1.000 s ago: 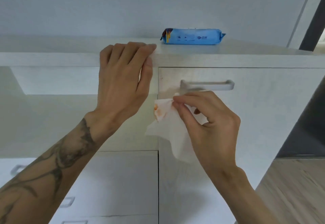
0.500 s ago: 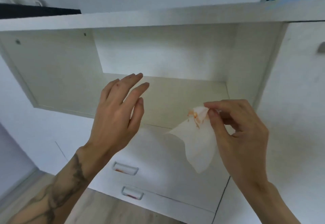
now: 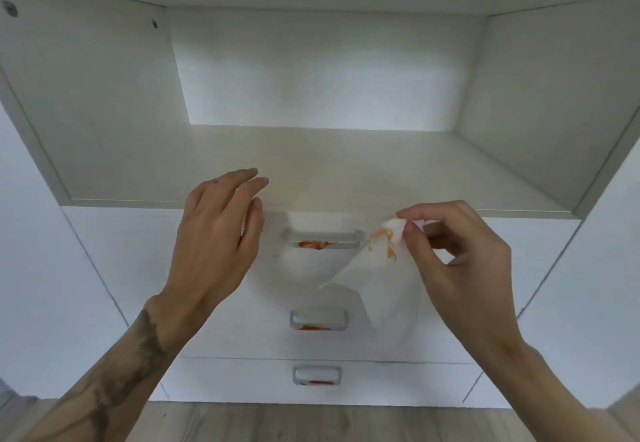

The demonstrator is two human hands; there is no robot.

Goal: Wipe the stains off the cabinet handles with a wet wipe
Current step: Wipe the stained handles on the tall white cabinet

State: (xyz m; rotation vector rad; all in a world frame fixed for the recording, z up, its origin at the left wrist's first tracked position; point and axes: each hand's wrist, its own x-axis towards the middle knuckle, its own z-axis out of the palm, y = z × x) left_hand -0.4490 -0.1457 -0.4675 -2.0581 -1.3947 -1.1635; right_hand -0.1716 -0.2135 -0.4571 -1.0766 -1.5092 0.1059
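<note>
Currently right hand (image 3: 460,261) pinches one wipe (image 3: 375,278), left hand (image 3: 214,233) slack, beside three stained handles (image 3: 323,237) (image 3: 318,320) (image 3: 317,375).

The view has dropped from the cabinet top and door handle to the open shelf (image 3: 311,161) and three stained drawer handles (image 3: 318,318); the wipe pack is out of sight. The left hand (image 3: 214,237) has left the top edge and hovers, fingers loose, beside the top handle (image 3: 323,235). The right hand (image 3: 457,261) has carried the pinched wipe (image 3: 374,278) to that handle's right end.
</note>
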